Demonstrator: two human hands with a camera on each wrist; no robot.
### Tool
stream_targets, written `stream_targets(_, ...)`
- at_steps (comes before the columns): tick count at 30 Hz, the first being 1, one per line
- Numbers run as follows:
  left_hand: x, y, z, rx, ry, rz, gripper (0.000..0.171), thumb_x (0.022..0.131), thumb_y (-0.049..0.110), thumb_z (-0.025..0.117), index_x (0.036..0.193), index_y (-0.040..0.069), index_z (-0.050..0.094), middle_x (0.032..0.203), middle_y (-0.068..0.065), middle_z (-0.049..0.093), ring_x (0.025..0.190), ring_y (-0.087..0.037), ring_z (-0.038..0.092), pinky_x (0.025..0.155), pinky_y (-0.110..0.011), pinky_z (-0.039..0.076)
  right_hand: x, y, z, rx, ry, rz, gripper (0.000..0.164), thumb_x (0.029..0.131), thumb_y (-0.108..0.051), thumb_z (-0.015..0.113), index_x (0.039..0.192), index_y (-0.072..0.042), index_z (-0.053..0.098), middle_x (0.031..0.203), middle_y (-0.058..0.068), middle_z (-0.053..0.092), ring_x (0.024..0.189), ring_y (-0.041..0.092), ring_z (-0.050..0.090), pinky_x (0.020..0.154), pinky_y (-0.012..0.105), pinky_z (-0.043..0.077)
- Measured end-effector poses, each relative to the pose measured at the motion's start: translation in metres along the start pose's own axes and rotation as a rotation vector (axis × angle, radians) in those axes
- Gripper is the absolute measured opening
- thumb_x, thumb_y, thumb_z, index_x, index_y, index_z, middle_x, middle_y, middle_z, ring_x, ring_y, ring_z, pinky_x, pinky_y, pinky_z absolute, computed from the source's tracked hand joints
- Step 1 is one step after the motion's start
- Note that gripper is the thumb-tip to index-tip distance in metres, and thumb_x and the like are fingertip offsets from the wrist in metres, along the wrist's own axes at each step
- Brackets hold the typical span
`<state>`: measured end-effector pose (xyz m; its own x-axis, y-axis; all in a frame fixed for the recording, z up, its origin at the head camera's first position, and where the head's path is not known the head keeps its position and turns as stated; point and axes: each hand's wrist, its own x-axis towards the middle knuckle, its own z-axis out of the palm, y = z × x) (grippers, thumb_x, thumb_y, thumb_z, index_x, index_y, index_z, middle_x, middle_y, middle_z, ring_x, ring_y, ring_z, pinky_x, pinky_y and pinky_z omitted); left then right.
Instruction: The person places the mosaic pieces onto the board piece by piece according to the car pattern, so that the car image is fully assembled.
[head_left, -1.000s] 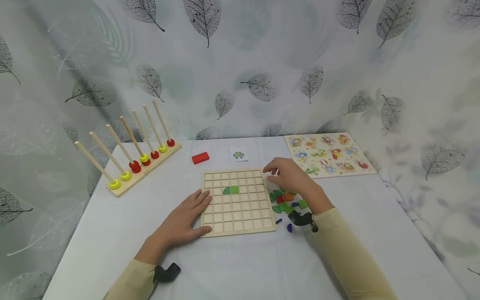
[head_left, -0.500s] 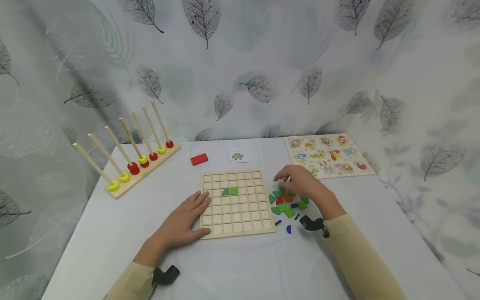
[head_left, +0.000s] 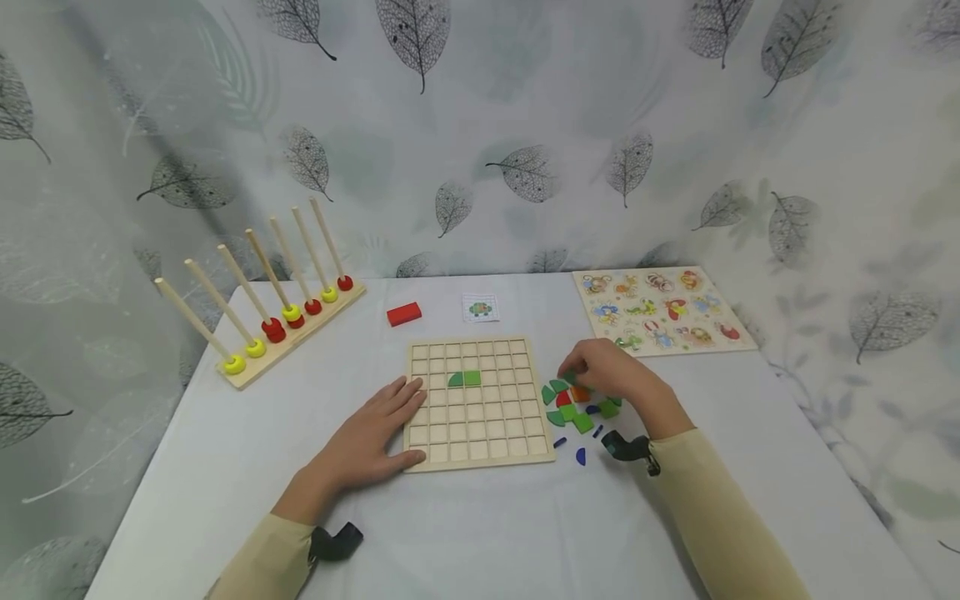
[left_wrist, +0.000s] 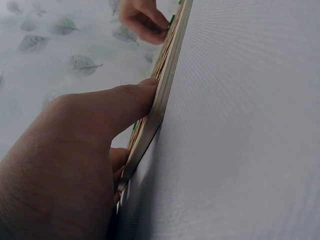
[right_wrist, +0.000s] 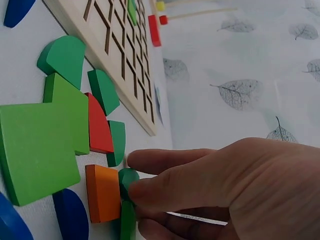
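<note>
My left hand (head_left: pixel 371 437) rests at the left edge of a wooden grid board (head_left: pixel 474 412), fingers extended and thumb at the near corner. In the left wrist view the thumb touches the board's side. A green quarter-round piece (head_left: pixel 456 380) and a green square (head_left: pixel 472 378) sit side by side in the grid. Right of the board, my right hand (head_left: pixel 622 379) pinches a small dark green piece (right_wrist: pixel 128 177) between thumb and index finger; its full shape is hidden. Around it lie an orange block (right_wrist: pixel 103 194), a red quarter-round piece (right_wrist: pixel 100 125) and several green and blue pieces.
A small card with a turtle picture (head_left: pixel 480 308) and a red block (head_left: pixel 404 314) lie beyond the board. A peg stand with red and yellow rings (head_left: pixel 300 333) is at the back left. A wooden insect puzzle (head_left: pixel 663 310) lies at the back right.
My right hand has moved from the board's far right corner rightward and down to the loose pieces, and its fingers have closed round a green one. The left hand stays put.
</note>
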<state>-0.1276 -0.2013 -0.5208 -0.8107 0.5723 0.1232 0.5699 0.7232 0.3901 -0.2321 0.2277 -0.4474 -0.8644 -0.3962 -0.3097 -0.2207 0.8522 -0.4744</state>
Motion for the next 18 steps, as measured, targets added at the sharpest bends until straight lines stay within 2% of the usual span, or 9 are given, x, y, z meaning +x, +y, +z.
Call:
stream_targets(9,0.000,0.001,0.001,-0.003,-0.010,0.000,0.093,0.098,0.063,0.066,0.171,0.012,0.036,0.178,-0.003,0.028,0.165,-0.029,0.017,0.129,-0.054,0.026,0.004,0.005,0.007,0.006,0.057,-0.028,0.023,0.094,0.003,0.076,0.112,-0.010,0.083,0.107,0.005,0.072,0.095,0.024,0.065,0.089,0.045,0.059)
stream_targets(13,0.000,0.001,0.000,0.000,-0.002,0.007,0.093,0.098,0.061,0.068,0.170,0.011,0.037,0.178,-0.004,0.028,0.165,-0.030,0.018,0.129,-0.054,0.026,0.008,0.008,0.009,0.002,0.110,-0.048,0.019,0.095,-0.002,0.078,0.113,-0.008,0.081,0.103,0.004,0.071,0.091,0.023,0.064,0.084,0.043,0.059)
stream_targets(18,0.001,0.002,-0.002,0.000,0.003,0.010,0.093,0.097,0.060,0.069,0.170,0.010,0.038,0.177,-0.005,0.030,0.164,-0.032,0.020,0.128,-0.054,0.027,0.012,0.007,0.012,-0.019,0.162,-0.044,0.018,0.096,-0.011,0.082,0.114,-0.007,0.080,0.101,0.003,0.073,0.090,0.022,0.065,0.086,0.044,0.058)
